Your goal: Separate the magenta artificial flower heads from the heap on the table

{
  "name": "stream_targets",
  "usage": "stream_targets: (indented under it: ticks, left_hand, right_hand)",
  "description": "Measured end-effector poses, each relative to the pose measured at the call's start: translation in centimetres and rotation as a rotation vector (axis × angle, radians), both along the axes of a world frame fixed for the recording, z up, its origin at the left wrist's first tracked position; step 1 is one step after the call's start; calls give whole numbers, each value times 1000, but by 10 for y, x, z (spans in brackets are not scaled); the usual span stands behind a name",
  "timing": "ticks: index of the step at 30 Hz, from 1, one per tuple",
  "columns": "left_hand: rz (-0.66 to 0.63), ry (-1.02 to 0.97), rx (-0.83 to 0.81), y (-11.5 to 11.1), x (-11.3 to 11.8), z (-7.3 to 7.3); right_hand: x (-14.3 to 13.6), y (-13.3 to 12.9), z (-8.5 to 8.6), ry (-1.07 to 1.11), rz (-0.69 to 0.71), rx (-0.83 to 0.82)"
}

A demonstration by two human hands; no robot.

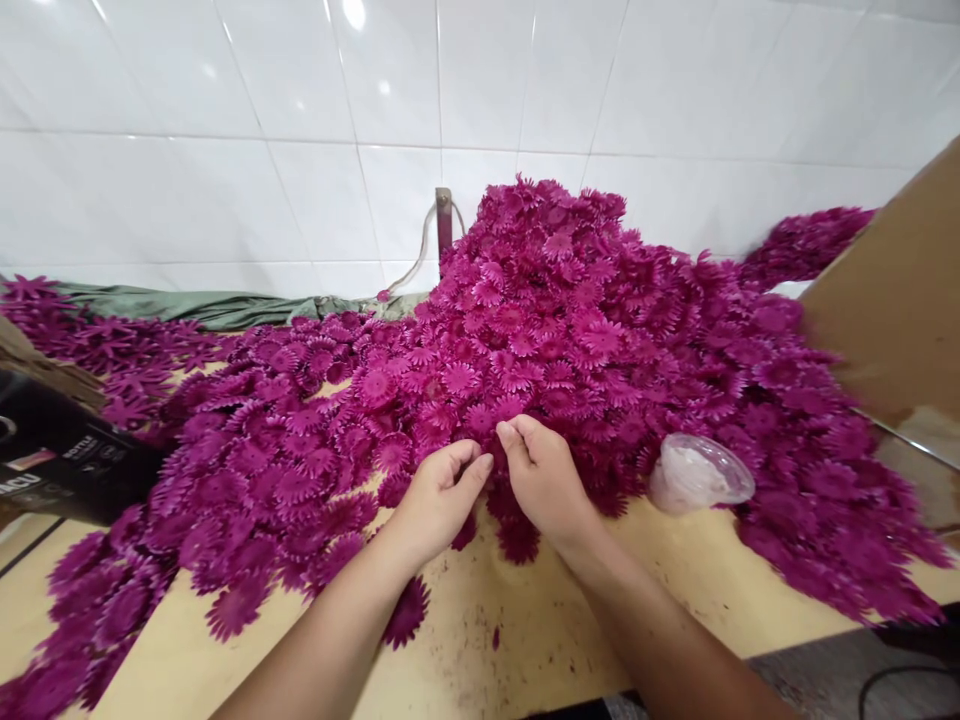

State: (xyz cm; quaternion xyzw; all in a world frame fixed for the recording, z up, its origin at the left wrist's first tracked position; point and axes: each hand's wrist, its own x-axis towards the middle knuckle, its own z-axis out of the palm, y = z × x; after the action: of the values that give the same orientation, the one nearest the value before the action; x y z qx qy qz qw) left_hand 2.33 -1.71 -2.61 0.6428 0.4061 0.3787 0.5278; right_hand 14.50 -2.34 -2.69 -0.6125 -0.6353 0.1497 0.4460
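At the front of a large heap of magenta artificial flower pieces [555,330], my two hands are close together but apart. My left hand [442,492] is closed, thumb against the curled fingers in a pinch. The fingers of my right hand [546,478] are also pressed together, tips pointing at the heap. Anything between the fingertips is too small or hidden to make out. Magenta flower pieces lie just behind and below both hands, and one loose flower piece [407,612] rests by my left wrist.
On the right, a clear plastic cup [697,474] with whitish contents lies tipped against the flowers. A cardboard box [892,300] stands beyond it. At the left is a black printed box [71,450]. Green cloth [187,305] runs along the white tiled wall [300,190]. The tabletop [465,660] is yellowish.
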Motion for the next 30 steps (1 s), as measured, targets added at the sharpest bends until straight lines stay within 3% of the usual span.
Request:
stream_targets:
  ticks: [5, 11, 14, 19, 23, 30]
  left_hand:
    - [-10, -65, -29, 1, 0, 1]
    - [163, -60, 44, 3, -3, -2]
    - [198, -9, 117, 4, -4, -2]
    - [142, 48, 172, 1, -2, -4]
    - [166, 153, 239, -3, 1, -7]
    - [234, 114, 470, 0, -4, -2]
  right_hand:
    - [0, 5, 4, 194, 48, -30]
    - [2, -1, 10, 317, 267, -119]
    - [0, -6, 12, 242, 232, -100]
    - [-3, -6, 13, 1, 41, -2]
    - [-2, 2, 7, -85, -48, -29]
    - [-2, 2, 2, 214, 169, -119]
